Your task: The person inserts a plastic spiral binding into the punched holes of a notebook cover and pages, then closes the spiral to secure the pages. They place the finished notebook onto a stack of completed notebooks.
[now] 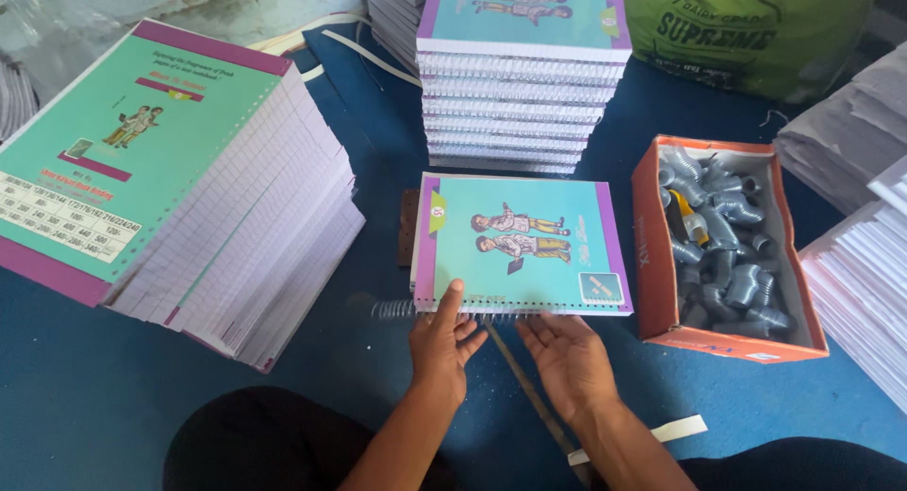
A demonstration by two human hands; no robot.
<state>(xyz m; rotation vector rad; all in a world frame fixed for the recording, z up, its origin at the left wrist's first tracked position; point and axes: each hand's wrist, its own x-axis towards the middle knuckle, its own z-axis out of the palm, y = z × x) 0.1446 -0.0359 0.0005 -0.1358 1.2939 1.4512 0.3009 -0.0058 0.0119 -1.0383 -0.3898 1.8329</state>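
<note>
A teal and purple notebook (520,241) lies flat on the blue surface in front of me. A metal spiral coil (402,310) runs along its near edge and sticks out to the left. My left hand (440,342) rests its fingertips on the notebook's near edge, touching the coil. My right hand (567,357) lies palm up just under the same edge, fingers apart, with nothing in it. A thin metal rod (529,392) lies on the surface between my hands.
A tall stack of unbound ruled pages with a teal cover (179,184) stands at left. A pile of bound notebooks (524,75) sits behind. An orange box of coiled spirals (723,245) is at right, white paper stacks (864,264) beyond it, a green sack (756,33) behind.
</note>
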